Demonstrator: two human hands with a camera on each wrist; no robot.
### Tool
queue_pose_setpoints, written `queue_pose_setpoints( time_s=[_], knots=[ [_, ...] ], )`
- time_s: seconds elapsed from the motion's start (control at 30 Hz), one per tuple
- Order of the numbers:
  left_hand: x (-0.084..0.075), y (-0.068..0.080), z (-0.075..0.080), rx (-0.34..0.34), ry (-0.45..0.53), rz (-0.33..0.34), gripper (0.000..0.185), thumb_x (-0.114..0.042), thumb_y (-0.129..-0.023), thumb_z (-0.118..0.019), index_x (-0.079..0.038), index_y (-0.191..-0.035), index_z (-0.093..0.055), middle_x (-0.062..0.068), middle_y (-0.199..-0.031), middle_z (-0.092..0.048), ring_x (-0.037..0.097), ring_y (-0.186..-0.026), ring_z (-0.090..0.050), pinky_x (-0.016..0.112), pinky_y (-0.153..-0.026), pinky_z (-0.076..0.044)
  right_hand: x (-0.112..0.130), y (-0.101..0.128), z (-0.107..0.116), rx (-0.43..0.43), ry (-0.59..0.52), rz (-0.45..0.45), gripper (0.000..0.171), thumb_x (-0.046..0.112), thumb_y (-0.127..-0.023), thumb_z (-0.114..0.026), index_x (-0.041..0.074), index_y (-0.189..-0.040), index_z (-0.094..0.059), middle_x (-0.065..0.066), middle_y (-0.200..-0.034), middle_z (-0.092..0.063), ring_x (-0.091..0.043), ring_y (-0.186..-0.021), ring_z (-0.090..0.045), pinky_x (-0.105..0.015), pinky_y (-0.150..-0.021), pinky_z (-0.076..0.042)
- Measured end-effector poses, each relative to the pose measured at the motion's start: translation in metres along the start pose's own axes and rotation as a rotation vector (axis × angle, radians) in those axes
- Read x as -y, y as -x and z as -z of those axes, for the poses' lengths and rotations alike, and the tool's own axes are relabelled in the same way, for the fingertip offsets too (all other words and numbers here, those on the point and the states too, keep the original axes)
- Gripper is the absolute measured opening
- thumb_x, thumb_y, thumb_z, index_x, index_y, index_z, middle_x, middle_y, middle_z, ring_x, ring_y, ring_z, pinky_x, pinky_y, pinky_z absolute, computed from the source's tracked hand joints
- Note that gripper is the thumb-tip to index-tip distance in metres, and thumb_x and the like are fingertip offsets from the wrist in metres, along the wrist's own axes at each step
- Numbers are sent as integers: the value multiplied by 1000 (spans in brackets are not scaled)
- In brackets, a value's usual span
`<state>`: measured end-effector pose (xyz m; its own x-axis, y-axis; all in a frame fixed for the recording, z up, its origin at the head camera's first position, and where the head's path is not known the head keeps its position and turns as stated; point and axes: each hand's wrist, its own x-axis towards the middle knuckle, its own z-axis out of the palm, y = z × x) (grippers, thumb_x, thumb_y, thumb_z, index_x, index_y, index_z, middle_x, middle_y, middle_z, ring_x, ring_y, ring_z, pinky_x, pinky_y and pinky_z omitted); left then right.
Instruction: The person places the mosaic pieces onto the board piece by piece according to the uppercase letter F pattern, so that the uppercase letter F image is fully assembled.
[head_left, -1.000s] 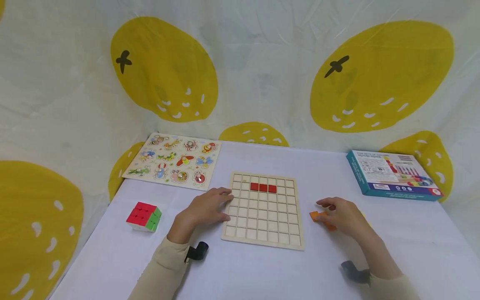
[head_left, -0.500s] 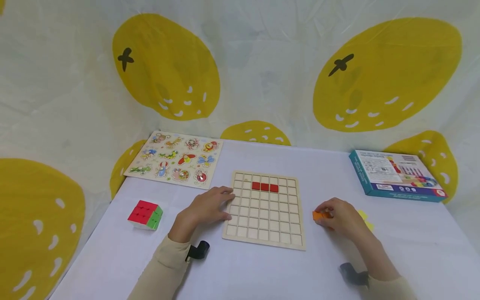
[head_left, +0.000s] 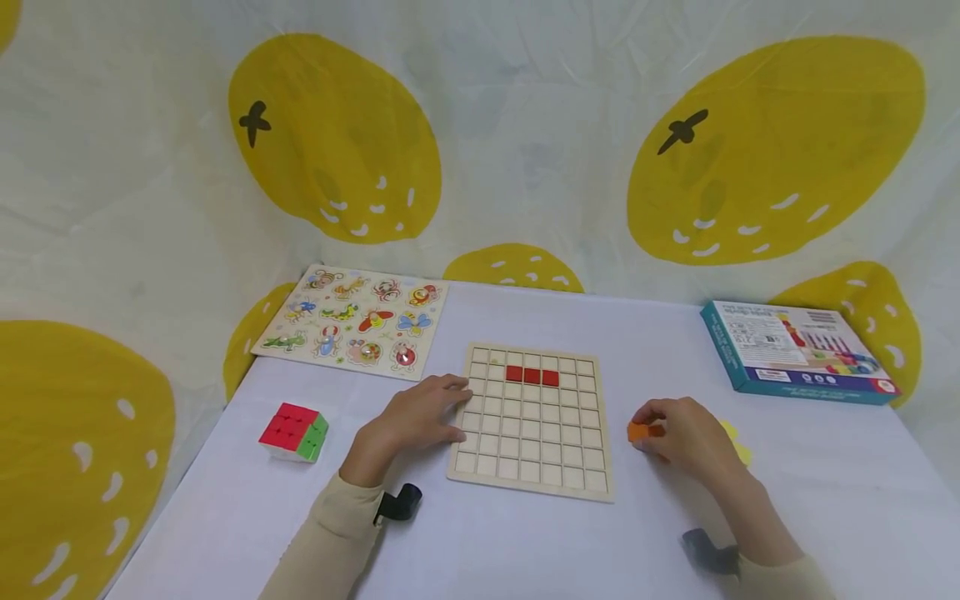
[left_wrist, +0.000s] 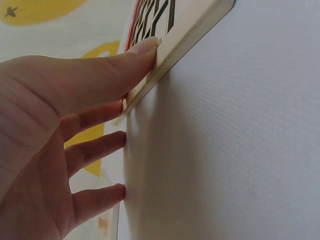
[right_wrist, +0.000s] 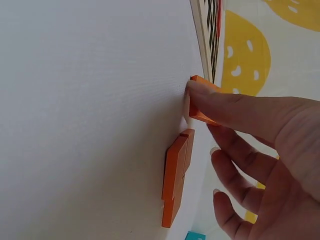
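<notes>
1. Table: a white surface that bears everything else, backed by a pale cloth printed with large yellow fruit.
2. Animal puzzle board: lies flat at the far left corner, well apart from both hands.
3. Teal box: lies flat at the far right, well apart from the right hand.
4. Wooden grid tray: lies flat at the centre between the two hands; a red bar fills three cells in its second row, long axis running left to right.
5. Colour cube: stands near the left edge, apart from the left hand.
6. Left hand: rests on the table against the tray's left edge, fingers straight and slightly spread; in the left wrist view the thumb presses the tray's rim and the other fingertips touch the table.
7. Right hand: right of the tray, apart from it, fingers curled; thumb and forefinger pinch a small orange piece, raised on edge off the table, its far end toward the tray.
8. Second orange piece: lies flat on the table just beside the held one, under the right fingers, its long axis running toward the tray.
9. Yellow piece: mostly hidden behind the right hand.
</notes>
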<state>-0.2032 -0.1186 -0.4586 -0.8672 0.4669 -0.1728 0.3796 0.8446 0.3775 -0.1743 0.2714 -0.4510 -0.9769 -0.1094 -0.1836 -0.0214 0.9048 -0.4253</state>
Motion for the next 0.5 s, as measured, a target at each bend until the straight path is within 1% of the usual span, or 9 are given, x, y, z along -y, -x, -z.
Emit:
queue_pose_setpoints(
  time_s=[0.13, 0.2, 0.33, 0.4, 0.5],
  knots=[
    [-1, 1, 0, -1, 4, 2, 65, -35, -84, -83, -17, -143, -61, 2, -158, -49, 27, -147, -46, 51, -113, -47, 4, 1, 0, -45, -13, 45, 15, 18, -85, -82, 17, -99, -77, -5, -101, -77, -19, -86, -59, -21, -59, -48],
    [-1, 1, 0, -1, 3, 4, 65, -35, -84, -83, -17, -143, -61, 2, -158, -50, 27, -146, -46, 51, -113, -47, 6, 1, 1, -68, -32, 61, 14, 16, -86, -81, 17, -99, -77, -5, -102, -77, -18, -85, -60, -21, -59, -49],
    [-2, 0, 0, -3, -1, 9, 66, -35, -84, -84, -17, -143, -61, 1, -158, -50, 26, -147, -46, 50, -114, -47, 14, 4, 7, -99, -74, 81, 15, 15, -88, -79, 15, -102, -76, -7, -104, -76, -20, -89, -66, -26, -68, -57],
    [-2, 0, 0, -3, -1, 16, 66, -35, -84, -83, -18, -144, -60, 0, -158, -49, 25, -148, -45, 50, -115, -46, 18, 5, 11, -112, -89, 86, 16, 16, -89, -78, 14, -104, -75, -8, -106, -76, -21, -92, -69, -26, -74, -59],
    [-2, 0, -1, -7, 2, 17, 66, -35, -84, -83, -18, -144, -60, 0, -158, -49, 24, -148, -45, 50, -115, -46, 23, 6, 15, -114, -107, 94, 24, 16, -91, -76, 11, -114, -73, -8, -107, -73, -20, -91, -71, -21, -72, -58]
  ],
)
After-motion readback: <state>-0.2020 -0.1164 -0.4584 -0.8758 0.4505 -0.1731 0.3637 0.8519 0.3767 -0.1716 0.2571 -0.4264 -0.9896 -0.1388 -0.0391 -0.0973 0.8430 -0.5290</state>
